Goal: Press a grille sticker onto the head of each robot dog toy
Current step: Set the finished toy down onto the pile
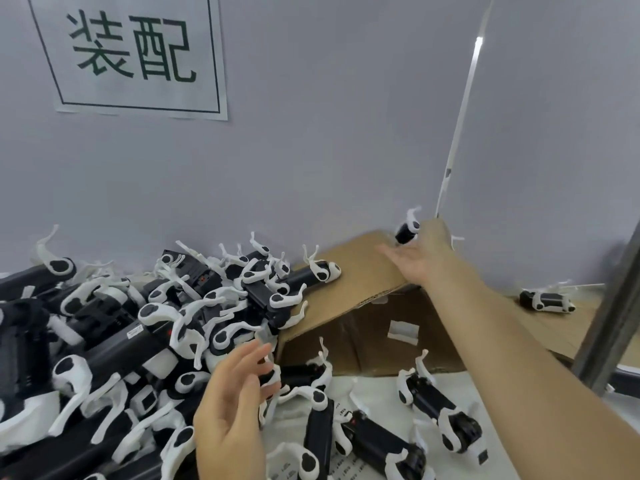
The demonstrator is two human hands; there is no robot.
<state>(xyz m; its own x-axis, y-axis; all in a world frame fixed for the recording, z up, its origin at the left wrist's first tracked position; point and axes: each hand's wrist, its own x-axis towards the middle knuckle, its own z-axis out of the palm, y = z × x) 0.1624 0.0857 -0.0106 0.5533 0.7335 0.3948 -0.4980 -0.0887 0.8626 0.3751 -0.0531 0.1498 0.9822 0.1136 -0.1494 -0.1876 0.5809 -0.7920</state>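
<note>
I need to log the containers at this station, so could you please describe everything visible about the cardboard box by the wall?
The cardboard box is plain brown corrugated board, tipped on its side with its opening facing the camera. A strip of white tape sticks to an inner wall. It sits against the grey wall, its left edge buried in the pile of robot dog toys. One toy lies on its upper panel, another inside the opening. The right hand reaches over its top edge, fingers spread.
</note>
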